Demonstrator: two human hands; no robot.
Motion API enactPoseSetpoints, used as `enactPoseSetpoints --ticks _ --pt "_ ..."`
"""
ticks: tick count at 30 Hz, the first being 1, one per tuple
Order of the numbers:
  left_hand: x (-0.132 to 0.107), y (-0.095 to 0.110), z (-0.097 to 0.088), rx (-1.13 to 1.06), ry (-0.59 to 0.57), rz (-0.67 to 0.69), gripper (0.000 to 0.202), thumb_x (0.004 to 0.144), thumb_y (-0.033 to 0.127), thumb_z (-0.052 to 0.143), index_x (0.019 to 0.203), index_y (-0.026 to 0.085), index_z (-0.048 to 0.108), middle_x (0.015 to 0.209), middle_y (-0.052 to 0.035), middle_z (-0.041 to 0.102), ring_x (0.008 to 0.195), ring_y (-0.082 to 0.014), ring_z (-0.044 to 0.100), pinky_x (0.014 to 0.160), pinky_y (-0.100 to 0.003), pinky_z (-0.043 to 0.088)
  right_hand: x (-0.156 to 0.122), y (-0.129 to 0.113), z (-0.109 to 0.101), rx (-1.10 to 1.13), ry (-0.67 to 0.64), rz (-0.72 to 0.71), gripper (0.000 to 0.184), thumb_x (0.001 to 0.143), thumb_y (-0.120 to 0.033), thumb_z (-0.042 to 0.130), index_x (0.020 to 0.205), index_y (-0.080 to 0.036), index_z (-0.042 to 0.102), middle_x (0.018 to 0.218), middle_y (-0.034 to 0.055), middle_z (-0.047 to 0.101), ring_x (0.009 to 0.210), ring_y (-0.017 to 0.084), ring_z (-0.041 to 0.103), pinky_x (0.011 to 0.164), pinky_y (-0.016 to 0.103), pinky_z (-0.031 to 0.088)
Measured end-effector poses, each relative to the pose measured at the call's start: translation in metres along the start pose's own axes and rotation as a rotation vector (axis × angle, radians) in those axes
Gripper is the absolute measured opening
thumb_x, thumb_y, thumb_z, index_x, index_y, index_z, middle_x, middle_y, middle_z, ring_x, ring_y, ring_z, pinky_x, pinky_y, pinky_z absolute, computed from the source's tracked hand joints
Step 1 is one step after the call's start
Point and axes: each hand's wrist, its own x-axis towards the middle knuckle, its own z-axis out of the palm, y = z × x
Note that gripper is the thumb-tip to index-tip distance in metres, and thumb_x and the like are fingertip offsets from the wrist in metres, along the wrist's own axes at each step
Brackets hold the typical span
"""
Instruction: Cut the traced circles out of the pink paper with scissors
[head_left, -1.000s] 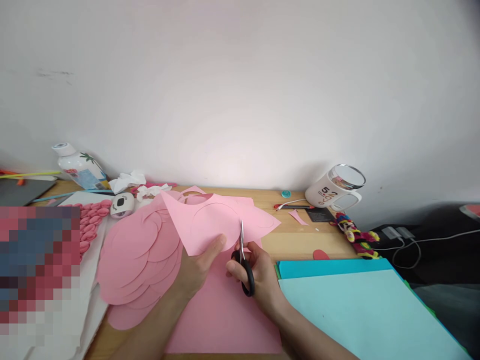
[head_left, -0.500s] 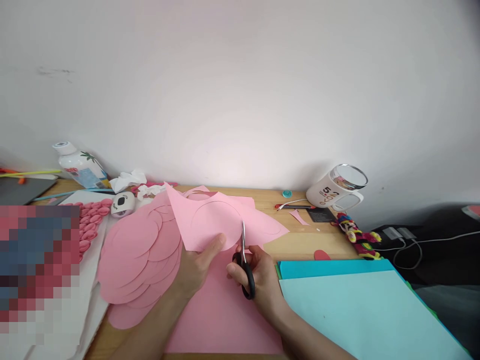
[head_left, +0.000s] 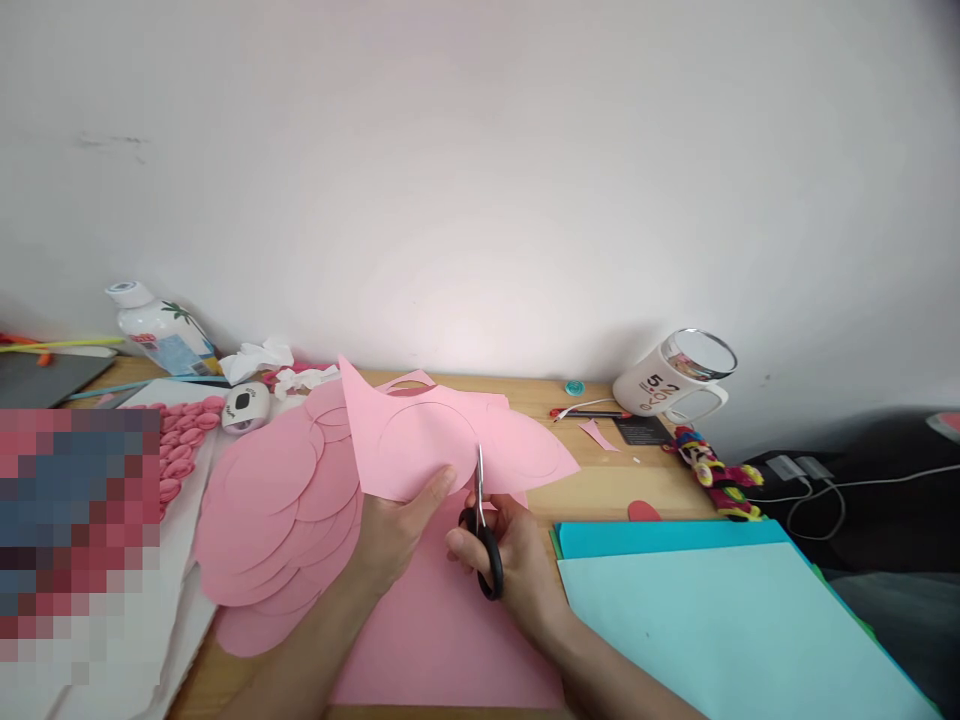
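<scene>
My left hand (head_left: 401, 530) pinches the lower edge of a pink paper sheet (head_left: 420, 445), its thumb lying on top. Drawn circle outlines show on that sheet. In my right hand (head_left: 517, 555) is a pair of scissors (head_left: 489, 560) with black handles, blades pointing away from me. The blades sit at the right side of the drawn circle, along its line. Beneath my hands lies a larger pink sheet (head_left: 442, 640). Many overlapping pink paper circles (head_left: 270, 470) are piled to the left of my left hand.
Blue and pale-blue paper (head_left: 712, 620) lies at the right. Behind it are a white lidded mug (head_left: 660, 380), a knitted doll (head_left: 712, 470) and a pink paper scrap (head_left: 598, 435). A white bottle (head_left: 161, 330) and a small white device (head_left: 246, 408) stand at the left.
The scissors and my right hand have shifted slightly left along the drawn circle. The held sheet has turned a little, with its upper left corner moving right.
</scene>
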Motion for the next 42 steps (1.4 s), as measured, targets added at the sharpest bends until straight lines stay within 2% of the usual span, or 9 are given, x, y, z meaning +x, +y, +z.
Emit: enactPoseSetpoints --ticks 4,9,15,19,23,35,42 --pt "-0.001 -0.004 -0.003 0.116 0.035 0.047 0.046 0.064 0.030 0.070 0.108 0.017 0.059 0.103 -0.0080 0.066 0.101 -0.0258 0.058 0.089 -0.039 0.047 0.005 -0.001 -0.003 -0.032 -0.066 -0.111 0.037 0.063 -0.041 0.071 0.060 -0.019 0.041 0.053 -0.0058 0.034 0.049 0.009 0.030 0.043 0.021 0.025" --pt "-0.002 -0.008 -0.006 0.154 -0.014 0.064 0.052 0.068 0.030 0.067 0.117 0.019 0.053 0.113 -0.0091 0.062 0.107 -0.0260 0.056 0.091 -0.040 0.047 0.007 -0.003 -0.007 -0.081 -0.059 -0.161 0.036 0.065 -0.047 0.067 0.062 -0.017 0.046 0.056 -0.0025 0.039 0.053 0.011 0.032 0.046 0.023 0.028" --pt "-0.001 -0.010 -0.007 0.188 0.002 0.102 0.054 0.069 0.029 0.067 0.119 0.020 0.051 0.112 -0.0082 0.063 0.109 -0.0262 0.055 0.092 -0.040 0.046 0.007 0.001 -0.009 -0.073 -0.053 -0.152 0.036 0.067 -0.044 0.067 0.062 -0.018 0.041 0.058 -0.0035 0.033 0.054 0.010 0.028 0.044 0.022 0.022" --pt "0.000 -0.011 -0.009 0.204 -0.009 0.093 0.053 0.070 0.030 0.066 0.119 0.019 0.051 0.108 -0.0084 0.064 0.102 -0.0258 0.058 0.090 -0.041 0.047 0.007 0.002 -0.009 -0.060 -0.052 -0.147 0.037 0.067 -0.041 0.067 0.060 -0.019 0.038 0.058 -0.0045 0.028 0.054 0.009 0.023 0.045 0.023 0.018" --pt "0.000 -0.010 -0.008 0.181 -0.026 0.086 0.052 0.070 0.031 0.066 0.118 0.019 0.052 0.107 -0.0082 0.065 0.105 -0.0255 0.057 0.091 -0.040 0.045 0.007 0.001 -0.008 -0.054 -0.049 -0.163 0.038 0.067 -0.038 0.068 0.061 -0.019 0.036 0.057 -0.0055 0.023 0.055 0.009 0.020 0.046 0.023 0.016" --pt "0.001 -0.006 -0.009 0.190 -0.007 0.035 0.050 0.069 0.032 0.067 0.115 0.020 0.054 0.108 -0.0088 0.064 0.103 -0.0257 0.058 0.088 -0.039 0.048 0.008 0.003 -0.009 -0.010 -0.069 -0.122 0.036 0.065 -0.041 0.069 0.065 -0.018 0.043 0.057 -0.0046 0.035 0.053 0.010 0.028 0.047 0.024 0.020" --pt "0.001 0.002 -0.005 0.142 -0.076 0.084 0.044 0.071 0.029 0.064 0.113 0.019 0.054 0.105 -0.0076 0.065 0.106 -0.0242 0.056 0.089 -0.037 0.047 0.008 0.004 -0.009 -0.011 -0.044 -0.118 0.037 0.064 -0.044 0.069 0.076 -0.018 0.045 0.058 -0.0051 0.039 0.052 0.010 0.031 0.046 0.024 0.024"
